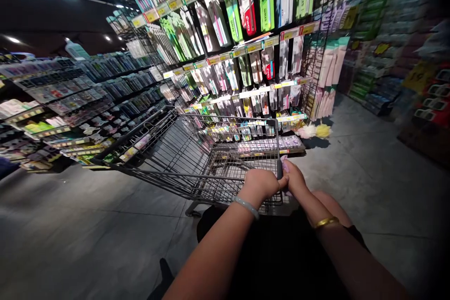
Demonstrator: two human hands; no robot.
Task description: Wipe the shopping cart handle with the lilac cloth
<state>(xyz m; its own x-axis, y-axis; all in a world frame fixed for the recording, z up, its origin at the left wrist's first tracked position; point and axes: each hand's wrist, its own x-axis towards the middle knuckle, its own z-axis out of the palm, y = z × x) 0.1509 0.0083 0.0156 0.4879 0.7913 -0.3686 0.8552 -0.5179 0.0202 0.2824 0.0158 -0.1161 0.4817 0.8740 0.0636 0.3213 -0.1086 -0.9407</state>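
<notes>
A grey wire shopping cart (168, 178) stands in front of me, its dark handle end turned toward my hands. My left hand (262, 183) is closed at the cart's handle bar (280, 168), with its thumb reaching across toward the other hand. Right beside it, my right hand (294, 177) is closed on a light purple cloth (285, 164), pressed against the bar's far side. The two hands touch or nearly touch. Part of the cloth and most of the left fingers are hidden. The cart's basket shows bare wire mesh.
A shelf rack (225, 61) with several rows of hanging toothbrush-like packs rises behind the cart. More stocked shelves (52, 98) line the left, and stacked goods (379, 47) stand at the right. Grey floor (105, 239) surrounds the cart.
</notes>
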